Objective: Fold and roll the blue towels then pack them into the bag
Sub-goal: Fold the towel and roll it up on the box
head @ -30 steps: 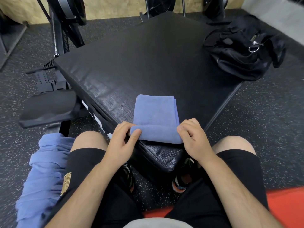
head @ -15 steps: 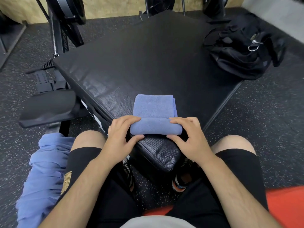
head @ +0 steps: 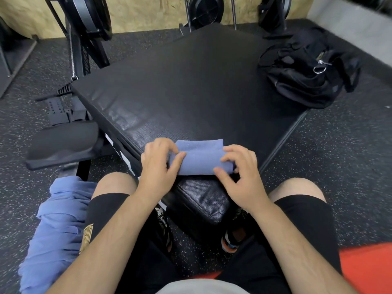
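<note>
A blue towel (head: 201, 158) lies near the front corner of the black padded box (head: 191, 85), mostly rolled into a thick tube with a short flat strip showing beyond it. My left hand (head: 158, 166) grips the roll's left end, thumb under and fingers over. My right hand (head: 237, 172) grips the right end the same way. The black bag (head: 303, 71) sits at the box's far right corner, well away from both hands. A heap of more blue towels (head: 57, 225) lies on the floor beside my left leg.
A black seat pad (head: 63, 143) and a metal machine frame (head: 82, 49) stand left of the box. Speckled rubber floor surrounds it. A red mat (head: 369, 268) shows at the lower right. My knees flank the box's front corner.
Both hands have rolled the towel away from me. The roll is thicker and farther up the box, and the flat part beyond it has shrunk to a narrow strip.
</note>
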